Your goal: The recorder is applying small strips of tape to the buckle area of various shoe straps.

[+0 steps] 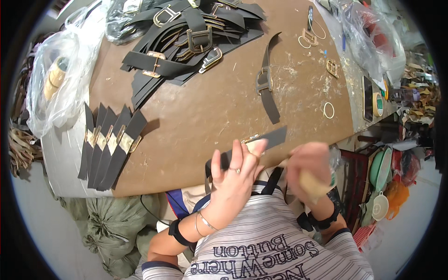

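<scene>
The dark strap point(275, 136) lay at the near edge of the desk point(186, 140), beneath the left grip point(237, 175), fingers partly spread, hold undetermined. The right grip point(308, 164), right of the strap, was blurred; closure and contents could not be told.

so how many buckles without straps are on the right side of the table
2: farther buckle and closer buckle, both left of the phone. The blurred right hand might hide more.

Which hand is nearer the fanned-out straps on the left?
Left. The left hand is right of the fanned-out straps, at another strap; the right hand is farther right.
</scene>
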`<action>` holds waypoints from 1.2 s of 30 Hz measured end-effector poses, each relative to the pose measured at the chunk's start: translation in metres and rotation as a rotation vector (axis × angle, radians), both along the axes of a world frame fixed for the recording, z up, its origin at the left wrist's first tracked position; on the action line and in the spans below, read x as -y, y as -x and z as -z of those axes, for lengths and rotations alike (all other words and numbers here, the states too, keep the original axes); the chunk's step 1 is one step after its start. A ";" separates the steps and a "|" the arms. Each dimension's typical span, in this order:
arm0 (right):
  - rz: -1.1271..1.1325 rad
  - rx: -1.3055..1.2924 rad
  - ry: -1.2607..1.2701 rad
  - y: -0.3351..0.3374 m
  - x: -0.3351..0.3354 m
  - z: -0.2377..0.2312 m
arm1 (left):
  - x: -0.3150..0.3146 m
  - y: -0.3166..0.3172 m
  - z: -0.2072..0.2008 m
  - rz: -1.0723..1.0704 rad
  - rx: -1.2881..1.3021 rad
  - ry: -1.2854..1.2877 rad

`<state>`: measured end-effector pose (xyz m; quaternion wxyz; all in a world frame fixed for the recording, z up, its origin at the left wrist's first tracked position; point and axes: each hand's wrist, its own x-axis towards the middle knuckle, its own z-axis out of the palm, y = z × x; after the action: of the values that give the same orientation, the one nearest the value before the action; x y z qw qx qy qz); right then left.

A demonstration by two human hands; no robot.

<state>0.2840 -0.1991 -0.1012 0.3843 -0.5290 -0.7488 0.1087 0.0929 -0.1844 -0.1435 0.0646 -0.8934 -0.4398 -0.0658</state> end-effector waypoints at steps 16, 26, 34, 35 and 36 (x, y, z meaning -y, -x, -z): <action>0.235 0.022 -0.149 0.010 -0.086 -0.003 | -0.019 0.047 -0.030 -0.124 0.794 0.351; -0.400 0.590 -0.470 0.011 -0.068 0.017 | -0.089 0.222 -0.019 -0.662 0.636 0.054; -0.454 0.410 -0.208 -0.007 -0.053 0.005 | -0.087 0.128 -0.072 -0.258 0.390 -0.324; -0.412 0.266 -0.065 -0.006 -0.047 -0.004 | -0.070 0.105 -0.070 -0.132 0.459 -0.132; -0.416 0.268 -0.056 -0.005 -0.040 -0.009 | -0.056 0.087 -0.068 -0.013 0.520 0.053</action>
<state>0.2889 -0.1595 -0.0922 0.2654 -0.3623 -0.8886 0.0934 0.0057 -0.1288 -0.0757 -0.0737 -0.8451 -0.4487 -0.2812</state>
